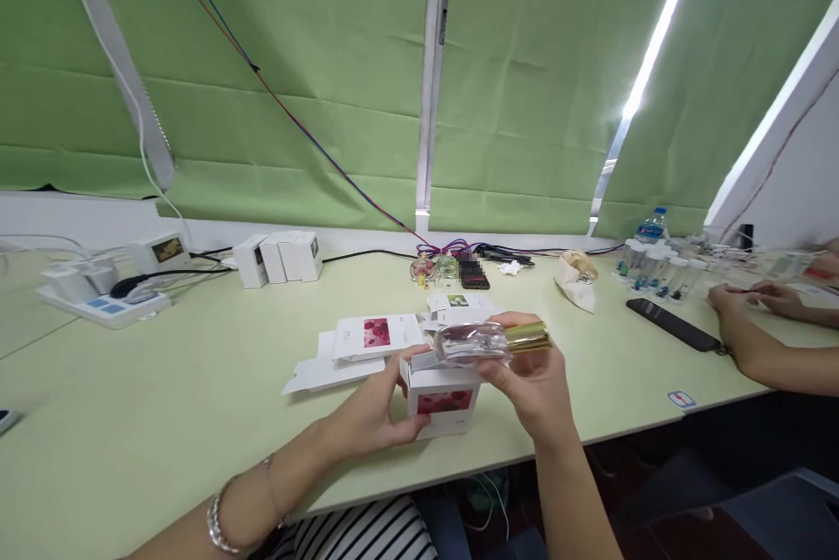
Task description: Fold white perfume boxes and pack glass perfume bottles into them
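Note:
A white box [442, 420] with a red flower picture stands near the table's front edge. My left hand [386, 411] is closed around its left side, thumb on the front face. Above the box, my right hand [534, 376] grips a clear glass perfume bottle [472, 340] with a gold cap [528, 336]. The bottle lies sideways, its cap to the right and its glass end over the box's top. I cannot tell whether the bottle touches the box. Behind my left hand lie flattened white cartons [347, 346], one with a red picture. Another white carton [459, 305] sits just beyond.
Small white boxes [279, 258] and a power strip [108, 302] are at the back left. Two perfume bottles [435, 266], a phone [473, 272] and cables stand along the back. To the right are lidded tubes [655, 267], a black phone [672, 324] and another person's hands [753, 298].

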Motion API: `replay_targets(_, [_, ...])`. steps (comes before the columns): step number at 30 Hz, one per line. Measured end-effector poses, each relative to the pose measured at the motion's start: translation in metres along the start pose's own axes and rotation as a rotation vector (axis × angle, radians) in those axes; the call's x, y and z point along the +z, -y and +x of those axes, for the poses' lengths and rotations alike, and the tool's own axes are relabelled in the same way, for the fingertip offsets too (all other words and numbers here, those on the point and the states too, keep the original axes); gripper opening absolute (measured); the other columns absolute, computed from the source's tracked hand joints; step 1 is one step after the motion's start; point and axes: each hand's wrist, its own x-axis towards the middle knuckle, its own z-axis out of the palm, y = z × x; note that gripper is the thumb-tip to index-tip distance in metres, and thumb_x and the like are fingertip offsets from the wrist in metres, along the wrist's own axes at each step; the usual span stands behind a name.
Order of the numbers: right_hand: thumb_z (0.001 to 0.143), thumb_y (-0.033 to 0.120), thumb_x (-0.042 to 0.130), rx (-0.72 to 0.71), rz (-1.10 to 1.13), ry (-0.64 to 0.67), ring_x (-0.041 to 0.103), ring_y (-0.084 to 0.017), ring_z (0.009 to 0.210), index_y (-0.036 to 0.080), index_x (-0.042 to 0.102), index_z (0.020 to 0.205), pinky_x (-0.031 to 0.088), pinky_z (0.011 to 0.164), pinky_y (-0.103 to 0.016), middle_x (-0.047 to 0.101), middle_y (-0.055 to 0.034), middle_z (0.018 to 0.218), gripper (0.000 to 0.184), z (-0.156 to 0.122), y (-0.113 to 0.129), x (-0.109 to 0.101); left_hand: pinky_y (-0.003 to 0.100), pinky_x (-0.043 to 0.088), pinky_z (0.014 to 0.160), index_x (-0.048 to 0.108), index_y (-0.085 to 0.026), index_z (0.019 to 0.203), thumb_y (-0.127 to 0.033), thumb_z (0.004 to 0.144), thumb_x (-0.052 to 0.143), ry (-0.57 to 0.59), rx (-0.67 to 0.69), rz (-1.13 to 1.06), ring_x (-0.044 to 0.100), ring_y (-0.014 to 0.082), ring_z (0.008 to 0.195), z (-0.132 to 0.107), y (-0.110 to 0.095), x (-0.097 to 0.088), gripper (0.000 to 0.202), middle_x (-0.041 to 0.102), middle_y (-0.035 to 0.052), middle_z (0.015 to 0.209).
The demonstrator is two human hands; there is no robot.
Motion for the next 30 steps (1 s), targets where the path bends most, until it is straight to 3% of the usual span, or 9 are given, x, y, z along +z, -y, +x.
replay_targets(3, [0.071, 0.034, 0.076, 0.092, -0.088, 0.117, 0.061, -0.019, 0.087, 0.026, 0.058, 0.097, 0.05, 0.076, -0.03, 0.063, -0.0005, 0.09, 0.032, -0.001, -0.002, 0.005, 0.038, 0.052, 0.084, 0.012, -0.027, 0.138, -0.022, 0.076, 0.062, -0.038, 0.077, -0.009, 0.062, 0.0243, 0.099, -0.001, 0.004, 0.001, 0.079, 0.058, 0.0105, 0.121])
replay_targets(7, [0.076, 0.037, 0.07, 0.15, -0.187, 0.194, 0.06, -0.02, 0.089, 0.027, 0.053, 0.104, 0.05, 0.076, -0.03, 0.062, -0.0013, 0.095, 0.034, -0.003, -0.003, 0.006, 0.037, 0.052, 0.084, 0.007, -0.031, 0.136, -0.02, 0.075, 0.063, -0.107, 0.218, -0.011, 0.063, 0.0232, 0.098, 0.0, 0.004, 0.004, 0.084, 0.054, 0.012, 0.126])
replay_targets(11, [0.084, 0.037, 0.062, 0.147, -0.263, 0.143, 0.059, -0.021, 0.1, 0.032, 0.03, 0.133, 0.049, 0.084, -0.034, 0.061, -0.0041, 0.109, 0.059, -0.007, 0.002, 0.009, 0.037, 0.053, 0.081, 0.009, -0.029, 0.138, -0.02, 0.075, 0.063, -0.099, 0.209, -0.046, 0.064, 0.0218, 0.094, -0.001, 0.005, 0.005, 0.083, 0.056, 0.0119, 0.122])
replay_targets(13, [0.088, 0.035, 0.057, 0.11, -0.314, 0.177, 0.059, -0.02, 0.1, 0.033, 0.023, 0.138, 0.049, 0.086, -0.034, 0.059, -0.0045, 0.115, 0.061, -0.008, 0.005, 0.009, 0.036, 0.053, 0.08, 0.015, -0.027, 0.137, -0.02, 0.075, 0.063, -0.088, 0.186, -0.07, 0.064, 0.0212, 0.092, -0.001, 0.005, 0.005, 0.079, 0.057, 0.0113, 0.122])
replay_targets(18, [0.095, 0.029, 0.042, 0.005, -0.486, 0.486, 0.054, -0.019, 0.107, 0.037, 0.044, 0.129, 0.044, 0.093, -0.033, 0.057, -0.0008, 0.12, 0.035, -0.007, 0.012, 0.007, 0.035, 0.05, 0.083, 0.029, -0.024, 0.129, -0.019, 0.071, 0.063, -0.061, 0.127, -0.058, 0.062, 0.0202, 0.091, 0.0, 0.001, 0.003, 0.068, 0.06, 0.0073, 0.114])
replay_targets(21, [0.097, 0.03, 0.039, 0.001, -0.504, 0.529, 0.051, -0.019, 0.109, 0.038, 0.043, 0.13, 0.042, 0.095, -0.033, 0.057, -0.0003, 0.119, 0.035, -0.006, 0.012, 0.006, 0.034, 0.05, 0.08, 0.031, -0.024, 0.127, -0.02, 0.069, 0.062, -0.062, 0.098, -0.06, 0.06, 0.019, 0.086, 0.0, -0.001, 0.003, 0.065, 0.061, 0.0047, 0.106])
replay_targets(25, [0.096, 0.044, 0.039, 0.008, -0.482, 0.589, 0.045, -0.021, 0.115, 0.04, 0.037, 0.135, 0.038, 0.1, -0.038, 0.054, 0.0003, 0.125, 0.04, -0.005, 0.012, 0.004, 0.033, 0.05, 0.078, 0.031, -0.024, 0.127, -0.019, 0.069, 0.062, -0.06, 0.093, -0.064, 0.059, 0.0178, 0.082, 0.001, -0.002, 0.003, 0.066, 0.06, 0.0036, 0.101])
replay_targets(30, [0.093, 0.054, 0.037, 0.015, -0.471, 0.665, 0.034, -0.022, 0.128, 0.039, 0.04, 0.135, 0.031, 0.109, -0.04, 0.046, 0.0003, 0.136, 0.045, -0.003, 0.013, 0.002, 0.033, 0.05, 0.076, 0.03, -0.023, 0.126, -0.02, 0.069, 0.063, -0.074, 0.121, -0.066, 0.059, 0.0179, 0.082, 0.002, 0.002, 0.005, 0.065, 0.059, 0.0044, 0.102])
